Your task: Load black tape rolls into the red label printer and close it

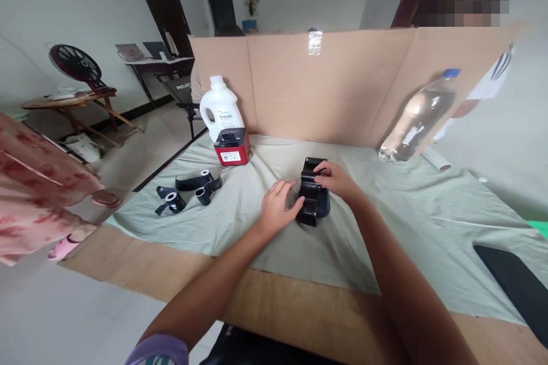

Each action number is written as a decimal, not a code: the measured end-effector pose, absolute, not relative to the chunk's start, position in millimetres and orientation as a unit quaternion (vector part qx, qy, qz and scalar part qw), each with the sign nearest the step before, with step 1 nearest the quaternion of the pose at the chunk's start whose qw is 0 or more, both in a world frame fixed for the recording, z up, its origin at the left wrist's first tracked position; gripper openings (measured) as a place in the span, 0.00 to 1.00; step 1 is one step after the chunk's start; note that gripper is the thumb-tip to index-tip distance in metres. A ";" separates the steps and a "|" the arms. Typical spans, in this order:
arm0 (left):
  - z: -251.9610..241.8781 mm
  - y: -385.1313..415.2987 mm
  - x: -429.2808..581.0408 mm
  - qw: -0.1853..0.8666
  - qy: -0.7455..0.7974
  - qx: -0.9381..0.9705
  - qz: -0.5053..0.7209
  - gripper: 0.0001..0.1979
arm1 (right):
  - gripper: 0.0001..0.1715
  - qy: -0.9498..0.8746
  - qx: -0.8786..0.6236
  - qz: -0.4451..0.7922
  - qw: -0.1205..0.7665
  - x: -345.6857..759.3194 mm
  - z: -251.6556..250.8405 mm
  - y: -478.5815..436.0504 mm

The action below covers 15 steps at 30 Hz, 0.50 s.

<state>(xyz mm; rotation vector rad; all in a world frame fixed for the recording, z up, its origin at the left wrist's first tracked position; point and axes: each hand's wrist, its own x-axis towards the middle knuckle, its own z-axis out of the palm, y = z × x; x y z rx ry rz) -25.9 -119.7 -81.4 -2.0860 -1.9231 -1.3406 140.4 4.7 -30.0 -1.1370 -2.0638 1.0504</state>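
A glossy black object [309,197] with ridged folds and a dark bluish side lies lengthwise on the cloth in front of me; its exact kind cannot be made out. My right hand [336,179] is at its right side, the bent fingertips gripping its upper part. On the other side, my left hand [277,205] has its fingers stretched and the thumb apart, with the thumb tip touching the object's left edge. To the left lie several small dark rolls [173,202] with pale cores and loose curling strips.
A red and black box-shaped device [233,147] stands before a white jug [222,107]. Behind is a cardboard screen [329,91]. A large clear bottle [417,120] leans at the right, near a white tube [436,158]. A black phone [514,285] lies near the right edge. People stand around the table.
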 end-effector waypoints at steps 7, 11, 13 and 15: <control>-103.3 -114.8 -22.2 -0.046 -0.577 -0.728 -0.369 0.22 | 0.11 -0.740 -0.459 0.398 0.289 151.2 -61.8 26.3; -103.3 -115.3 -22.4 -0.043 -0.564 -0.744 -0.357 0.23 | 0.12 -0.764 -0.467 0.347 0.278 146.1 -69.4 27.2; -103.4 -117.0 -22.8 -0.039 -0.560 -0.748 -0.354 0.24 | 0.11 -0.789 -0.465 0.301 0.265 144.7 -71.9 26.8; -104.0 -117.8 -22.7 -0.038 -0.558 -0.751 -0.351 0.24 | 0.10 -0.816 -0.456 0.253 0.250 144.0 -74.9 26.8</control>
